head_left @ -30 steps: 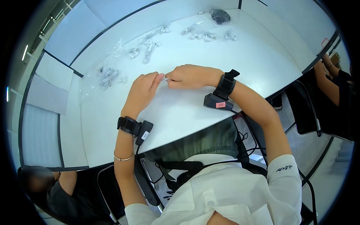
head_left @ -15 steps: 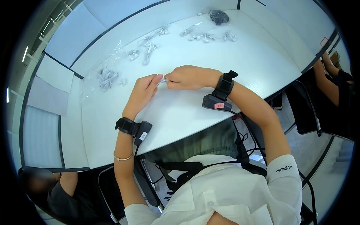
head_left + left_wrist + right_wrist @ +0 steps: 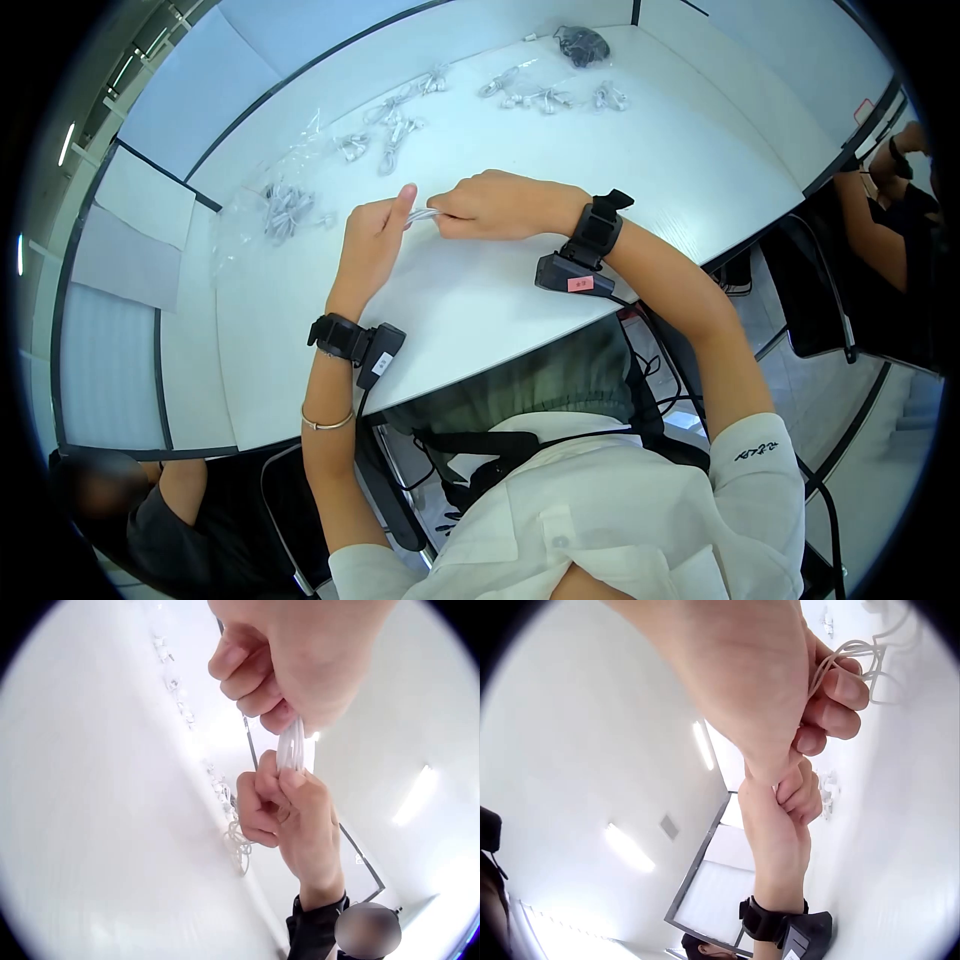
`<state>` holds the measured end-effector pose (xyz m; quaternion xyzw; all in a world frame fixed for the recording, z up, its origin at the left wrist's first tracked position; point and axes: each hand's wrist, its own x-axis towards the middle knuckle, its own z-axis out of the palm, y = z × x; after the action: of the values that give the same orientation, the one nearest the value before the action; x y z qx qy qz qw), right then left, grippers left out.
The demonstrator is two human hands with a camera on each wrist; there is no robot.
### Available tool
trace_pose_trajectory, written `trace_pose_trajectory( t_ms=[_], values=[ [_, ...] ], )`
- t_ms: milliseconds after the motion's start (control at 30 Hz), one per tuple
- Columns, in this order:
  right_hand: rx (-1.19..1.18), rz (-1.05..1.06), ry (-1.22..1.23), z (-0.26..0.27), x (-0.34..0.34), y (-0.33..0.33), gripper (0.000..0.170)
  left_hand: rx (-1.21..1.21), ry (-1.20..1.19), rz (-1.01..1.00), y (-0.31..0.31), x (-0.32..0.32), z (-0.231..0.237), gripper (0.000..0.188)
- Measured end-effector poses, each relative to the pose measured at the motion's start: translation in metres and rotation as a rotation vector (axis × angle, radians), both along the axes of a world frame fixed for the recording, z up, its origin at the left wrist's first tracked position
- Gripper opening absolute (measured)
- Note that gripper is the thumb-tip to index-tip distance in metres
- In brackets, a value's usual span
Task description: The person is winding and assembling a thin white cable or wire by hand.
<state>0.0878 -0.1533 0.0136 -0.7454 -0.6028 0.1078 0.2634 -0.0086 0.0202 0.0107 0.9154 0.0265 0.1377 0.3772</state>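
A folded bundle of white cable runs between my two hands over the table. My left hand grips one end of it with curled fingers, its thumb sticking up in the head view. From the other side, my right hand pinches the bundle between thumb and forefinger, close to the left fist. Thin loose loops of the cable stick out past the right fingers in the right wrist view. The part inside each fist is hidden.
Several white cable bundles lie toward the back of the white table. At the left is a larger cable heap by clear plastic. A dark bagged item sits at the back. Low partitions surround the table; other people sit on both sides.
My left thumb has lifted off the cable and now points up, while the left fingers keep their grip. Both hands have shifted slightly left, and the right still pinches the bundle.
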Motion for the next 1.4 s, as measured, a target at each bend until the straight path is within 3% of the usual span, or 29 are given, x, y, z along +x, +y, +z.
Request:
trace_pose_trajectory(
  t_ms=[167,467,667,967,1267,1400],
  values=[
    [-0.015,-0.016,-0.050,0.006,0.000,-0.004,0.027,0.153,-0.054,-0.024,-0.002,0.001,-0.001,0.047],
    [0.342,0.075,0.355,0.008,0.008,-0.001,0.023,0.286,-0.338,-0.009,0.001,-0.006,0.002,0.035],
    [0.231,0.112,0.491,0.000,0.017,0.001,0.023,0.287,-0.371,-0.004,0.003,-0.006,-0.001,0.035],
    [0.268,0.108,0.757,0.006,0.013,0.001,0.025,0.198,-0.314,-0.019,0.002,-0.005,0.001,0.039],
    [0.193,0.192,0.881,0.014,0.008,-0.006,0.030,-0.274,-0.060,-0.030,-0.011,-0.009,0.008,0.055],
    [0.180,0.207,0.886,0.015,0.008,-0.006,0.032,-0.317,-0.012,-0.034,-0.012,-0.008,0.008,0.055]
  ],
)
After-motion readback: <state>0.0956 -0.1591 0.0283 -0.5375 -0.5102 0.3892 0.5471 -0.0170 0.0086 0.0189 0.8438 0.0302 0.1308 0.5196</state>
